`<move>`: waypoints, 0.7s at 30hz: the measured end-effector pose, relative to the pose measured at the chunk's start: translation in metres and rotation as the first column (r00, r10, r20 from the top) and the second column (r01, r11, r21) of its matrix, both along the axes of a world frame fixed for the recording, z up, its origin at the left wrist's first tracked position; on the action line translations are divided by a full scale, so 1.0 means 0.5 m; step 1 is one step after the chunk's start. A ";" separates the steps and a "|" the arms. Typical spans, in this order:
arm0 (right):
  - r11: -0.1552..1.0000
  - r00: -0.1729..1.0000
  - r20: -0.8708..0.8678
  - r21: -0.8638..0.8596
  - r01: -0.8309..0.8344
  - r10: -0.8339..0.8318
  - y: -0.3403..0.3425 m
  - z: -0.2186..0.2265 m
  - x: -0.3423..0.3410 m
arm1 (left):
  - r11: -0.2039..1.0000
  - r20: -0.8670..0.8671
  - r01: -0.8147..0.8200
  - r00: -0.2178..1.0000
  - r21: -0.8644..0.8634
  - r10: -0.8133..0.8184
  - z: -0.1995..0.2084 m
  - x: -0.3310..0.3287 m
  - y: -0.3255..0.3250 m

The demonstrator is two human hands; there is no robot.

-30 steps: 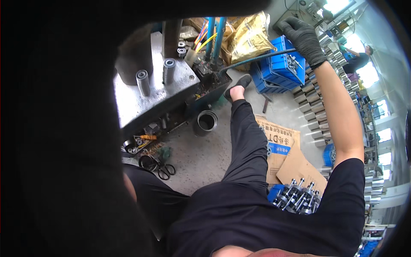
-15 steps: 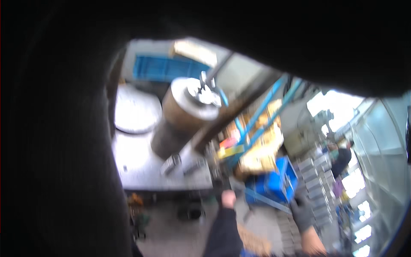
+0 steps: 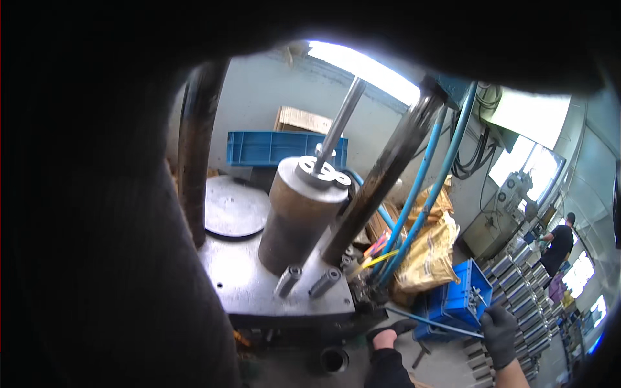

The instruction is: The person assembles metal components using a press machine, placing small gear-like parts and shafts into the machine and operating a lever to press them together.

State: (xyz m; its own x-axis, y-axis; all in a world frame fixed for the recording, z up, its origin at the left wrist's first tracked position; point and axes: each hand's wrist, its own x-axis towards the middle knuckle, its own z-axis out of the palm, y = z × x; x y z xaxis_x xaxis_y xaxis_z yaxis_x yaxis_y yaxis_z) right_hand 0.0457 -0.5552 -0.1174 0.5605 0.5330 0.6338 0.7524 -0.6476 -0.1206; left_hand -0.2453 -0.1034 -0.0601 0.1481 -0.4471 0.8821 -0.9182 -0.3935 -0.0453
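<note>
My right hand point(image 3: 501, 336), in a dark grey glove with a bare forearm, is at the lower right with its fingers curled. A pale blue bar point(image 3: 435, 322) ends right beside it; whether the fingers grip the bar I cannot make out. Just beyond lies a blue crate point(image 3: 458, 294) with small metal parts inside. My left hand is out of view. To the left, a heavy metal cylinder point(image 3: 294, 223) stands on a steel plate point(image 3: 252, 291), with a thin rod point(image 3: 341, 123) rising from its top. Two short ribbed metal pins point(image 3: 289, 281) stand upright in front.
A dark column point(image 3: 388, 174) and blue hoses point(image 3: 420, 194) rise beside the cylinder. Behind are a round disc point(image 3: 236, 205) and a blue bin point(image 3: 259, 147). Stacked metal tubes point(image 3: 517, 304) and another person point(image 3: 559, 246) are at the right. My shoe point(image 3: 391, 328) is below the plate.
The view has shifted and sharpened, so the cylinder, plate and crate now sit lower and farther right in the picture. My right hand remains beside the crate, near the bar's end.
</note>
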 end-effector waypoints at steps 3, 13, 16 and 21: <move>0.989 0.987 0.099 -0.069 0.130 -0.123 -0.030 0.006 -0.017 | 0.992 0.122 0.067 0.991 -0.105 -0.054 0.041 0.004 -0.010; 0.799 0.819 -0.182 -0.186 -0.572 0.544 0.176 0.009 -0.281 | 0.536 -0.128 -0.293 0.938 -0.792 0.322 -0.095 0.055 -0.069; 0.737 0.735 -0.146 -0.047 -0.674 0.662 0.250 -0.063 -0.296 | 0.568 -0.488 -0.636 0.769 -0.523 0.413 -0.199 0.069 -0.053; 0.711 0.645 -0.337 0.118 -0.694 0.686 0.330 -0.243 -0.254 | 0.551 -0.449 -0.828 0.535 -0.107 0.716 -0.357 0.124 -0.037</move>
